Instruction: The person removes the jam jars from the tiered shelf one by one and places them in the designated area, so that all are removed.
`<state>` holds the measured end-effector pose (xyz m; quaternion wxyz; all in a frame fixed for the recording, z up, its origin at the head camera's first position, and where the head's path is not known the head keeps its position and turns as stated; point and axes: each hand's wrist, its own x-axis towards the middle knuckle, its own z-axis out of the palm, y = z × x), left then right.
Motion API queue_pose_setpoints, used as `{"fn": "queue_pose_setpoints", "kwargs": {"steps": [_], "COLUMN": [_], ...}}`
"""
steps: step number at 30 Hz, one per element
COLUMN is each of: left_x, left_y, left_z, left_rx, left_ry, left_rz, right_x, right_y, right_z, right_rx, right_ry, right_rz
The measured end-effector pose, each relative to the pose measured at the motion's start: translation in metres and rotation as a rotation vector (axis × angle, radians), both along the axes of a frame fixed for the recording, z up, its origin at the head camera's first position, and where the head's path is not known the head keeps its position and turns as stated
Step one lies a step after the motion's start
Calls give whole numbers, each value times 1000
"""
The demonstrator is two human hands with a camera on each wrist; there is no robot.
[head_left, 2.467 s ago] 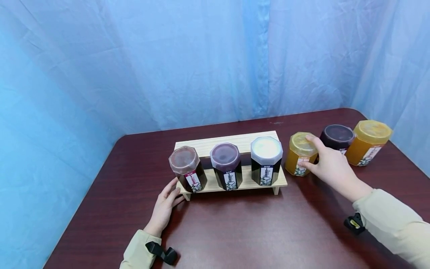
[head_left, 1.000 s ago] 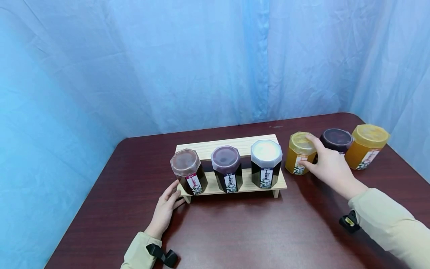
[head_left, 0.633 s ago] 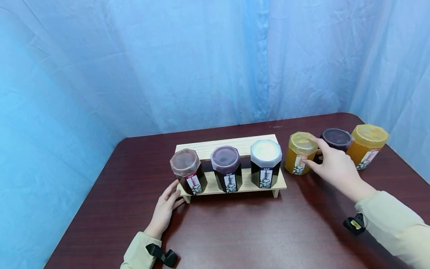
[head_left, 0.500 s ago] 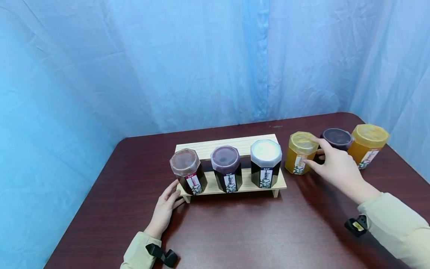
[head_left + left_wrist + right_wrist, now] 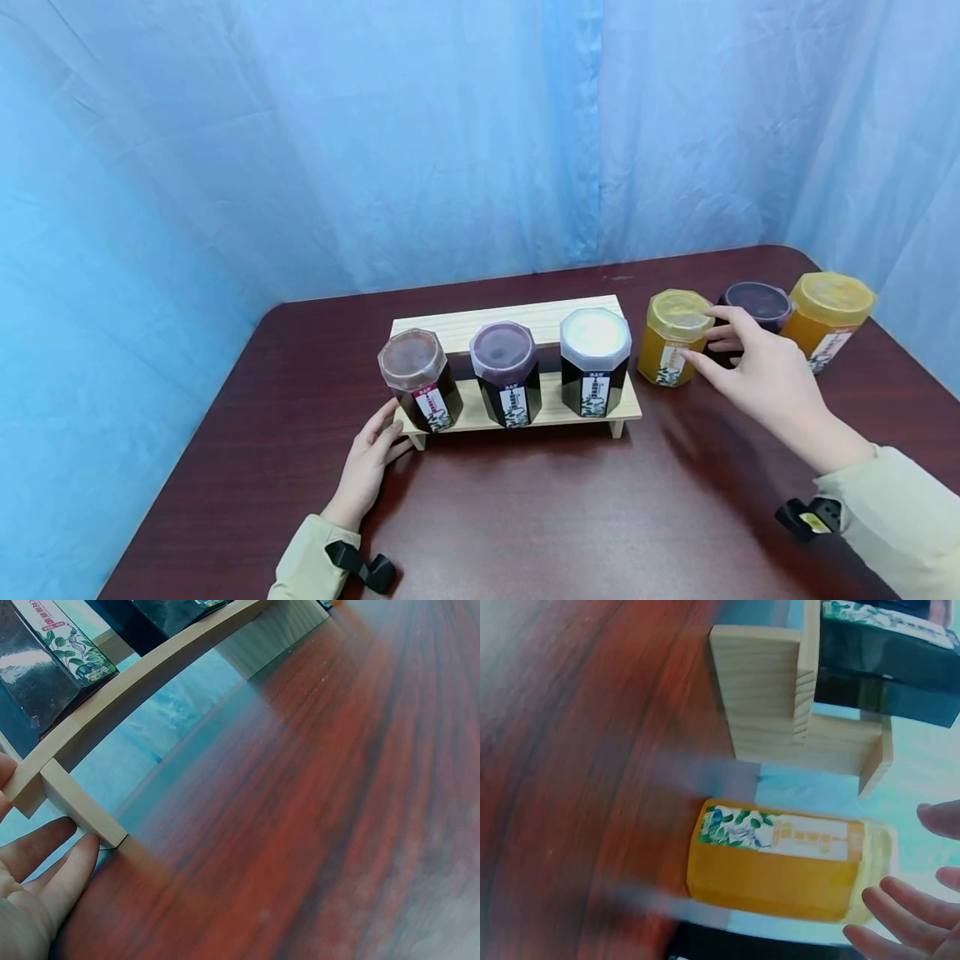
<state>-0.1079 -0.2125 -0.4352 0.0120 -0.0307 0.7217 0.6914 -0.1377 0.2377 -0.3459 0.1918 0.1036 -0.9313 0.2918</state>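
A two-tier wooden rack (image 5: pixel 480 417) bears three dark jars on its lower shelf: a brown-lidded jar (image 5: pixel 420 379), a purple-lidded jar (image 5: pixel 505 375) and a white-lidded jar (image 5: pixel 595 362). At the rack's left end, my left hand (image 5: pixel 363 467) touches the shelf end and the leg (image 5: pixel 82 802) with fairly straight fingers. Just right of the rack a yellow jar (image 5: pixel 667 358) stands upright on the table. Beside its lid is my right hand (image 5: pixel 772 375), thumb and fingers spread around no object. In the right wrist view the fingers (image 5: pixel 907 907) lie near the lid, contact unclear.
Behind my right hand stand another dark jar (image 5: pixel 757 302) and a larger yellow jar (image 5: pixel 832 317), near the table's right edge. The rack's upper shelf (image 5: pixel 510 321) runs behind the three jars. Blue curtains (image 5: pixel 450 150) enclose the dark red table (image 5: pixel 540 517).
My right hand has loosened from the yellow jar and drawn back to the right. That jar stays beside the rack. The left hand keeps its place at the rack's end.
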Motion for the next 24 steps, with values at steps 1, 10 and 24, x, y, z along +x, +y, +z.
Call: {"fn": "queue_pose_setpoints", "kwargs": {"steps": [1,10,24], "left_x": [0,1,1], "left_y": [0,1,1], "left_z": [0,1,2], "left_rx": [0,6,-2], "left_ry": [1,5,8], "left_rz": [-1,-5,-2], "right_x": [1,8,5], "right_y": [-1,-14,-41], "right_z": [1,9,19], "right_rx": [-8,-62,-154], "right_ry": [8,10,-62], "right_rz": [4,46,196]}}
